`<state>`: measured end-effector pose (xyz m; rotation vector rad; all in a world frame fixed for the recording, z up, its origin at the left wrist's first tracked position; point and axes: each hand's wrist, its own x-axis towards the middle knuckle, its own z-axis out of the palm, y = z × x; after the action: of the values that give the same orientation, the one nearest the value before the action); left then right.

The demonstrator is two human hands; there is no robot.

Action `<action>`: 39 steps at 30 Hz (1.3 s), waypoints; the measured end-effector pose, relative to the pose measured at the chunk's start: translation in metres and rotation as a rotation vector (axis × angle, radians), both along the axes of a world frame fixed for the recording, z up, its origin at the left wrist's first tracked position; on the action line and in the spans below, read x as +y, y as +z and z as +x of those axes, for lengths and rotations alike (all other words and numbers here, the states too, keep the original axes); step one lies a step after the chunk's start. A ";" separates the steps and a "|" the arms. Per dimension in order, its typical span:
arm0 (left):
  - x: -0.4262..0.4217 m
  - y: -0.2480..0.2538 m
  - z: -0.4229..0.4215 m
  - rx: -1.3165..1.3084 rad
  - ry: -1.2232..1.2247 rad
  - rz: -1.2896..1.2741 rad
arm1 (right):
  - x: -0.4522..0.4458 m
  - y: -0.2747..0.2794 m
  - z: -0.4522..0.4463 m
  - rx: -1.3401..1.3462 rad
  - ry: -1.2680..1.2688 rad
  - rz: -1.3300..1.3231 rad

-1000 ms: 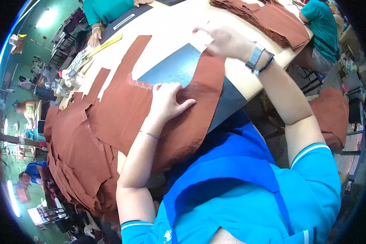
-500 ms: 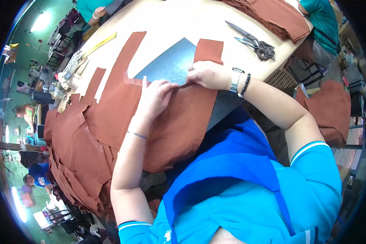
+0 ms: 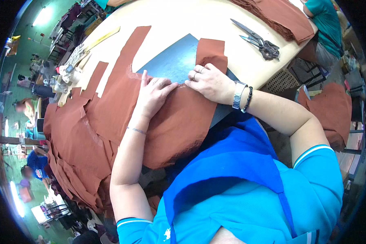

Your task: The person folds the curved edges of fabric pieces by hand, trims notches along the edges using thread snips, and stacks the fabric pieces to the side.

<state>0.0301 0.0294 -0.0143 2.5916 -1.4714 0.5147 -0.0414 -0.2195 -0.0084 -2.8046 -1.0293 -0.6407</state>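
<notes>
A large reddish-brown sheet that looks like leather drapes over the table edge toward my lap. Its upper edge lies on a dark, shiny flat board. My left hand is on this edge, one finger pointing up and the thumb and other fingers bent in at the border. Close beside it, my right hand pinches the same edge with curled fingers. The fingertips nearly meet, and what lies beneath them is hidden. A strip of the brown material extends above my right hand.
Large black-handled scissors and a smaller blade lie at the upper right of the table. A brown stack sits behind them. More brown pieces hang at the left. Co-workers sit around, one in a green shirt.
My right hand has turned and its fingers have shifted at the edge, with the knuckles now raised. The brown strip above it now looks longer. My left hand stays near the same spot.
</notes>
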 end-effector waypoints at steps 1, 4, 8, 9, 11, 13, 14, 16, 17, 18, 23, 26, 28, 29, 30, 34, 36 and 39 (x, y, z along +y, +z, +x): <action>0.000 -0.001 0.000 -0.004 0.002 -0.009 | 0.005 0.001 0.000 -0.031 -0.003 -0.038; 0.003 -0.004 0.003 -0.025 0.005 -0.035 | 0.017 -0.002 -0.006 0.052 -0.071 -0.069; 0.017 -0.006 0.017 -0.083 -0.005 -0.075 | 0.022 -0.005 -0.004 0.080 -0.065 0.005; 0.019 -0.004 0.020 -0.099 -0.009 -0.085 | 0.023 -0.006 -0.003 0.095 -0.060 0.022; 0.022 -0.001 0.025 -0.105 -0.027 -0.107 | 0.024 -0.007 -0.002 0.113 -0.057 0.044; 0.024 -0.002 0.029 -0.112 -0.022 -0.124 | 0.025 -0.007 -0.001 0.128 -0.054 0.065; 0.024 -0.004 0.030 -0.097 -0.023 -0.142 | 0.025 -0.006 -0.001 0.135 -0.055 0.075; 0.024 -0.005 0.031 -0.102 -0.014 -0.134 | 0.027 -0.004 -0.002 0.159 -0.063 0.086; 0.024 -0.006 0.031 -0.104 -0.010 -0.130 | 0.028 -0.002 -0.003 0.177 -0.070 0.086; 0.024 -0.006 0.030 -0.104 -0.004 -0.131 | 0.030 -0.001 -0.002 0.194 -0.078 0.086; 0.024 -0.007 0.029 -0.085 0.023 -0.156 | 0.040 0.002 0.011 0.315 -0.094 0.080; 0.024 -0.010 0.032 -0.056 0.031 -0.171 | 0.052 0.010 0.017 0.384 -0.143 0.034; 0.022 -0.010 0.031 -0.055 0.036 -0.176 | 0.051 0.012 0.017 0.409 -0.143 0.037; 0.022 -0.008 0.032 -0.058 0.039 -0.181 | 0.048 0.010 0.017 0.404 -0.124 0.054; 0.024 -0.008 0.033 -0.038 0.042 -0.153 | 0.043 0.011 0.017 0.396 -0.102 0.066; 0.031 -0.004 0.027 0.089 0.217 -0.218 | 0.009 0.030 -0.003 0.306 -0.071 0.004; 0.046 0.002 0.026 0.230 0.361 -0.243 | -0.002 0.031 -0.020 0.291 -0.081 0.121; 0.090 -0.003 0.023 0.362 0.512 -0.338 | -0.010 0.024 -0.040 0.394 -0.154 0.350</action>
<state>0.0531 0.1190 -0.0175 2.5834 -0.5543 0.2812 -0.0809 -0.2296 0.0152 -2.5641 -0.5705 -0.2307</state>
